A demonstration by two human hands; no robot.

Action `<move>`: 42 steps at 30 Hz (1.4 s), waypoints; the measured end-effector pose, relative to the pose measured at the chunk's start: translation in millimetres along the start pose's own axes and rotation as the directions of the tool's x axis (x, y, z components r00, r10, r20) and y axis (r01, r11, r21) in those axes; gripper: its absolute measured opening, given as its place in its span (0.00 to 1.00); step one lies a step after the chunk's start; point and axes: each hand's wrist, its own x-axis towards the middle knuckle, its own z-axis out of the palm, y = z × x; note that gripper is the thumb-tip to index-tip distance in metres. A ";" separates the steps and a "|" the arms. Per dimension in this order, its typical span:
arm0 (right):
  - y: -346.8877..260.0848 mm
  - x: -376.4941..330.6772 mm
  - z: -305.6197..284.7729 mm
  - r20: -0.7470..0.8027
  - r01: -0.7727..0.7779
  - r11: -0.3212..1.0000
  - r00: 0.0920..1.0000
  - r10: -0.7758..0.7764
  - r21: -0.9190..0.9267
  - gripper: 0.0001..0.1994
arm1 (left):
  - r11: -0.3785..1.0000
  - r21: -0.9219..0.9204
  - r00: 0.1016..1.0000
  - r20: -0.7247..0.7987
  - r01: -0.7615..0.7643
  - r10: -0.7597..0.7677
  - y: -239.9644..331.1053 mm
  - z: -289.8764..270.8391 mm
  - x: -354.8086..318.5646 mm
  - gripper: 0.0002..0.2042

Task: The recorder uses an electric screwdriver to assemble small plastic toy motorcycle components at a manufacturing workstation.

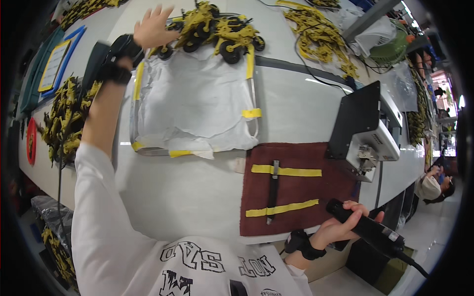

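Observation:
My left hand (154,30) reaches far out at the upper left with its fingers spread. It is beside a pile of yellow parts with black wheels (200,27), at the far end of a tray lined with white cloth (192,98). No object shows in its fingers. At the lower right, my right hand (345,224) is wrapped round a thick black corded tool (368,228), which looks like an electric screwdriver. The tool is held just off the right edge of a brown mat (291,187). Two yellow tape strips and a narrow black bar (273,192) lie on that mat.
A black and white machine (365,130) stands right of the mat. More yellow parts lie in heaps at the left (64,118) and far right (318,37). Cables cross the table. A blue-framed board (61,61) lies far left. Another person (434,185) sits at the right.

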 end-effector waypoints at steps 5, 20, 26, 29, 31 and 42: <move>12.7 -3.3 -6.7 -0.063 0.018 0.999 0.998 -0.015 0.042 0.30 | 0.999 0.020 0.992 0.122 -0.029 0.027 -47.2 53.7 5.6 0.33; 33.6 -3.6 -20.4 -0.040 0.100 0.992 0.994 -0.097 0.080 0.21 | 0.832 -0.406 0.889 -0.408 -0.379 0.207 150.0 -25.7 -124.5 0.29; 23.5 -4.5 -4.6 0.036 0.105 0.987 0.993 -0.110 0.124 0.20 | 0.554 -0.741 0.765 0.086 -0.378 0.638 275.3 11.9 -185.2 0.40; 25.4 -8.7 -3.8 0.059 0.131 0.987 0.989 -0.137 0.096 0.20 | 0.718 -0.364 0.716 0.171 -0.593 0.677 279.7 32.5 -193.9 0.37; 23.8 -10.1 -3.1 0.031 0.141 0.987 0.989 -0.144 0.079 0.22 | 0.695 -0.384 0.691 0.175 -0.607 0.701 273.8 26.4 -192.5 0.36; -8.0 108.2 0.0 -0.101 0.173 0.956 0.983 -0.153 0.237 0.29 | 0.631 -0.573 0.675 0.175 -0.523 0.717 275.6 44.5 -208.8 0.37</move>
